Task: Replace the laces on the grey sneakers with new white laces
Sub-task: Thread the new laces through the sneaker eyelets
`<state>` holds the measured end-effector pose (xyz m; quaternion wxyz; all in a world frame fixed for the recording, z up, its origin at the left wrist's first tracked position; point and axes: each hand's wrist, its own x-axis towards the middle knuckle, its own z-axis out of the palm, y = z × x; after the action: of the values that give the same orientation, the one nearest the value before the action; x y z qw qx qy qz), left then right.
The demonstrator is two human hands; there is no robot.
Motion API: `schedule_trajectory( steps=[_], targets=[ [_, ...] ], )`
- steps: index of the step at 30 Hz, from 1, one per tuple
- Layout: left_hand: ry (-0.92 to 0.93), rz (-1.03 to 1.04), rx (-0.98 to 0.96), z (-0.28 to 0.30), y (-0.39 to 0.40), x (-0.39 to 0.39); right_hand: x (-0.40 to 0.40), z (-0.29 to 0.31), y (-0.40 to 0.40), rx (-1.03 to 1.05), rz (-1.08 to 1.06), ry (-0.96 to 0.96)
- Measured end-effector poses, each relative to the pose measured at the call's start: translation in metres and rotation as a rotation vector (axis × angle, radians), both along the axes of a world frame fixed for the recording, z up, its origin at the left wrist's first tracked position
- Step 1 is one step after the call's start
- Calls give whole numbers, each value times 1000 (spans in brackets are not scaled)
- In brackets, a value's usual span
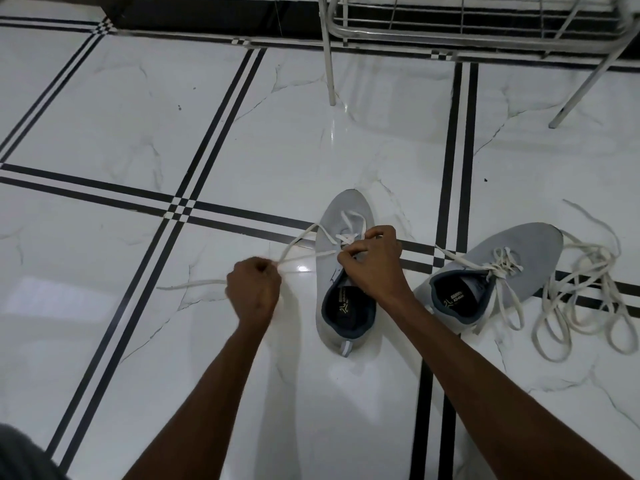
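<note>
Slack is our main worry at this point; our left hand (254, 284) is clenched round a white lace (304, 242) and draws it out to the left of the near sneaker (341, 271), while our right hand (372, 259) pinches the lacing at the upper eyelets, just above the shoe's dark opening; if we pull harder on the left than the right hand can brace, we judge the light shoe could skid on the glossy floor (138, 116) or twist out of line, and the two lace ends could come out uneven; a free tail of the lace lies on the tiles beside our left hand, and it could snag under our wrist or drag through an eyelet; whether the strand is being threaded in or drawn out we cannot tell from this view; the second sneaker (498, 275) sits to the right, angled away, laced with its ends hanging loose over its side; just beyond it a pile of loose laces (585, 299) sprawls in loops on the floor, near enough that we could mix up strands; a metal rack (467, 32) stands at the far edge, well apart from the shoes, and nothing lies between our hands and the work.
</note>
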<state>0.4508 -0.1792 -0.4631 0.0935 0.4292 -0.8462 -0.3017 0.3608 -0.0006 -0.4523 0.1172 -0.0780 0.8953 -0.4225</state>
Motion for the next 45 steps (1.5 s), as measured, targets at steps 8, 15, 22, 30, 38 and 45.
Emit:
schedule_trajectory(
  steps=[8, 15, 22, 30, 38, 45],
  targets=[
    [247, -619, 46, 14, 46, -28, -1, 8, 1, 32, 57, 42],
    [79, -119, -16, 6, 2, -6, 2, 11, 4, -24, 42, 66],
    [232, -504, 29, 3, 48, -20, -1, 13, 5, -9, 76, 38],
    [98, -184, 254, 13, 20, -27, 1, -3, 8, -45, 114, 173],
    [195, -35, 728, 33, 46, -96, -11, 3, 18, -218, -87, -28],
    [244, -640, 431, 44, 45, -78, -48, 26, 11, -466, -129, -667]
  ],
)
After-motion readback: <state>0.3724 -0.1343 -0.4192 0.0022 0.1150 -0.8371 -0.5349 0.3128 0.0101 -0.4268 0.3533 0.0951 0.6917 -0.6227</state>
